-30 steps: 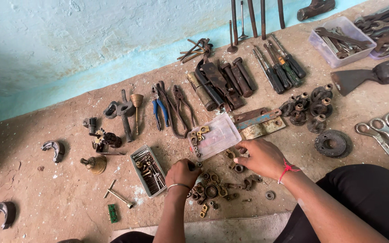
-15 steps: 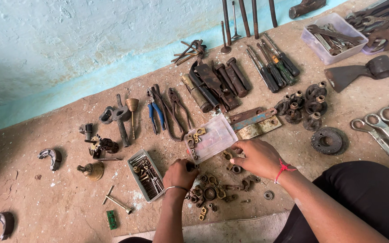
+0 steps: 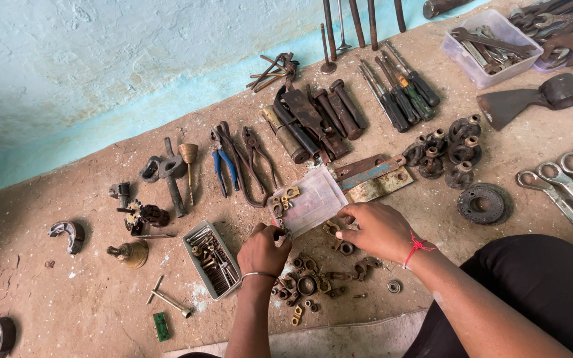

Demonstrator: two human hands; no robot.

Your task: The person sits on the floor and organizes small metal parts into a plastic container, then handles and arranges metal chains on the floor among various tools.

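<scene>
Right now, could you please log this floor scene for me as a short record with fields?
Setting: bare earthen floor beside a pale blue painted wall
Left hand: at the near corner of the clear plastic compartment box, fingers curled; what they pinch cannot be told
Right hand: fingertips down among the pile of small rusty and brass fittings
Left of the hands: grey tray of screws and bits
Behind the box: blue-handled pliers, dark screwdrivers
Far right: silver ring spanners
</scene>
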